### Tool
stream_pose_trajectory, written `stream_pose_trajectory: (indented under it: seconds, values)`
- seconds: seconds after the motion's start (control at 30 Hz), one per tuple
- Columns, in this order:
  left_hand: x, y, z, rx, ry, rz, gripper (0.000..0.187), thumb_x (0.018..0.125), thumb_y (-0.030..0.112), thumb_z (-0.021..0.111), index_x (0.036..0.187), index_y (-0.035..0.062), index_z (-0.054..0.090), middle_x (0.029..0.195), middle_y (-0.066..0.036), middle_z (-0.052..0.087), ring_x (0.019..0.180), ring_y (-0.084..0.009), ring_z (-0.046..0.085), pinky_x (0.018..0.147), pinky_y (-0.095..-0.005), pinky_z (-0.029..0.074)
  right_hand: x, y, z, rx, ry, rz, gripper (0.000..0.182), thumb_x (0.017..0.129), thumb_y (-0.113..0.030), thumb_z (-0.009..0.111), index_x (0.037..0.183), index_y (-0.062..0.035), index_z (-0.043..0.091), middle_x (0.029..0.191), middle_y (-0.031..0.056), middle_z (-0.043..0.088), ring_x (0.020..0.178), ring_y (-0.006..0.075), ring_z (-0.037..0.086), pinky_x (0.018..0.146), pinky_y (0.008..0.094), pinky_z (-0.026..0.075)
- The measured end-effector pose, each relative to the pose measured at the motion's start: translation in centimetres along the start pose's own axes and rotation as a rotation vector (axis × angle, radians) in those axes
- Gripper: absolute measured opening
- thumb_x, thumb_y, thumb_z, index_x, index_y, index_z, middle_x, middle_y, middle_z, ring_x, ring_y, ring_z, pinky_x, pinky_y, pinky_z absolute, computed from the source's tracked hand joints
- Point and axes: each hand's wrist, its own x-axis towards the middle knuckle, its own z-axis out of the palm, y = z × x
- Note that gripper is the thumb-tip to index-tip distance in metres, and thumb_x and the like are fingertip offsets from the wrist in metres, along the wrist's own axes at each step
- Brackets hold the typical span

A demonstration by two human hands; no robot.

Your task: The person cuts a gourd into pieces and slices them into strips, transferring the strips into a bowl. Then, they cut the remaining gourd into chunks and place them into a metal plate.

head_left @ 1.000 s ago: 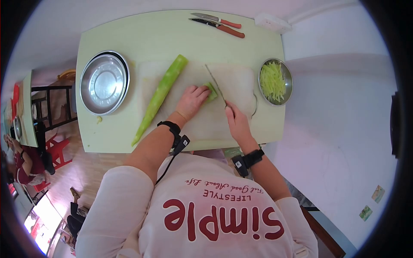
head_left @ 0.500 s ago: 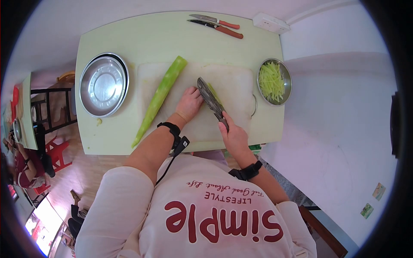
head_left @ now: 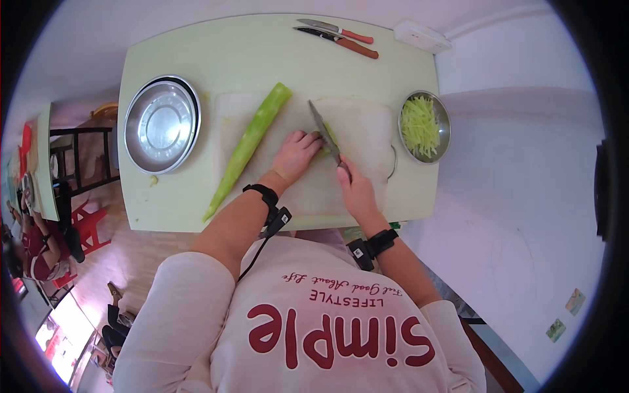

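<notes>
My right hand (head_left: 359, 190) is closed around the handle of a kitchen knife (head_left: 319, 122), its blade standing nearly upright over the cutting board (head_left: 354, 121). My left hand (head_left: 295, 157) has its fingers bent down on a small piece of green stem vegetable (head_left: 317, 135), just left of the blade. Some cut green slices (head_left: 331, 134) lie along the blade's right side, partly hidden by it. Left of my hands, a long peeled green stem (head_left: 247, 147), which looks like celtuce, lies slanted across the board's left edge.
Two stacked metal basins (head_left: 162, 164) sit on the table's left. A metal bowl (head_left: 445, 131) of green shreds (head_left: 420, 124) stands at the right edge. Two knives (head_left: 341, 40) lie at the back near a power strip (head_left: 422, 36). Another person (head_left: 42, 245) is at the far left.
The knife has rolled from showing its broad side to nearly upright. My left fingers are now closer to the blade, on the green piece. The view has shifted slightly.
</notes>
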Motion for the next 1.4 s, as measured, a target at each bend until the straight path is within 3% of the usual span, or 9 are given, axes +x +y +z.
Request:
stream_pose_trajectory:
  seconds: [0.07,0.1,0.27,0.8,1.0,1.07,1.1,1.27,1.4]
  values:
    - [0.2,0.4,0.0,-0.067,0.042,-0.027,0.025,0.076,0.012,0.06,0.1,0.0092,0.064,0.105,-0.003,0.058,0.094,-0.0231,0.052,0.086,-0.0356,0.045,0.3,0.4,-0.9,0.31,-0.093,0.224,0.045,0.094,-0.038,0.05,0.13,-0.0117,0.052,0.088,0.022,0.065,0.078,0.039,0.064,0.07,0.0451,0.05]
    - [0.2,0.4,0.0,-0.068,0.042,-0.028,0.025,0.076,0.012,0.06,0.1,0.0092,0.064,0.105,-0.003,0.058,0.094,-0.0231,0.052,0.086,-0.0356,0.045,0.0,0.1,-1.4,0.309,-0.093,0.224,0.045,0.094,-0.038,0.05,0.13,-0.0117,0.052,0.088,0.022,0.065,0.078,0.039,0.064,0.07,0.0451,0.05]
    - [-0.3,-0.3,0.6,-0.015,0.019,-0.008,0.023,0.076,0.013,0.062,0.099,0.0087,0.064,0.105,-0.004,0.059,0.094,-0.0244,0.052,0.086,-0.036,0.045,-2.8,-2.2,-3.6,-0.053,-0.135,0.072,0.043,0.094,-0.037,0.05,0.129,-0.011,0.053,0.085,0.0213,0.065,0.075,0.0389,0.064,0.068,0.0451,0.05]
    - [-0.2,-0.1,-0.2,-0.007,-0.039,-0.013,0.017,0.078,0.014,0.06,0.093,0.0072,0.065,0.099,-0.004,0.058,0.095,-0.0246,0.051,0.088,-0.0375,0.044,-2.6,-2.0,-2.3,-0.107,-0.138,0.1,0.047,0.094,-0.038,0.05,0.13,-0.0089,0.051,0.084,0.0224,0.066,0.074,0.0402,0.064,0.067,0.0465,0.05]
    - [0.1,0.2,0.1,-0.024,0.048,-0.013,0.024,0.076,0.013,0.06,0.099,0.0078,0.063,0.106,-0.003,0.058,0.093,-0.0231,0.052,0.086,-0.0364,0.044,-0.6,0.8,-0.8,0.127,-0.015,-0.031,0.047,0.095,-0.039,0.048,0.128,-0.0069,0.052,0.096,0.0218,0.066,0.085,0.0383,0.065,0.075,0.042,0.051]
    - [0.1,0.0,-0.1,-0.053,0.034,0.002,0.024,0.077,0.012,0.061,0.1,0.0078,0.063,0.108,-0.004,0.058,0.092,-0.0226,0.053,0.086,-0.036,0.045,-0.3,1.2,-1.3,0.351,-0.15,0.217,0.046,0.096,-0.039,0.048,0.128,-0.0058,0.053,0.097,0.0214,0.066,0.089,0.0369,0.064,0.077,0.0397,0.051]
    - [0.2,0.0,-0.1,-0.051,0.036,0.004,0.024,0.077,0.012,0.061,0.1,0.0078,0.063,0.108,-0.004,0.058,0.092,-0.0226,0.053,0.086,-0.036,0.045,-0.3,0.6,-1.6,0.351,-0.149,0.215,0.046,0.096,-0.039,0.048,0.128,-0.0058,0.053,0.097,0.0214,0.066,0.089,0.0369,0.064,0.077,0.0397,0.051]
    - [-0.1,0.0,-0.1,-0.067,0.037,-0.012,0.022,0.078,0.012,0.062,0.098,0.0061,0.063,0.107,-0.005,0.057,0.093,-0.0245,0.052,0.087,-0.0371,0.044,-2.5,-1.7,-3.0,0.028,-0.112,0.087,0.045,0.094,-0.037,0.051,0.127,-0.0067,0.054,0.092,0.0218,0.066,0.08,0.0383,0.065,0.071,0.042,0.051]
    - [-0.5,-0.3,0.0,-0.069,0.014,0.007,0.02,0.078,0.013,0.062,0.097,0.0047,0.063,0.106,-0.006,0.057,0.097,-0.026,0.051,0.09,-0.039,0.043,-3.8,-1.6,-3.0,-0.031,-0.063,-0.006,0.045,0.093,-0.038,0.052,0.126,-0.0085,0.055,0.085,0.0211,0.066,0.073,0.039,0.064,0.066,0.0448,0.051]
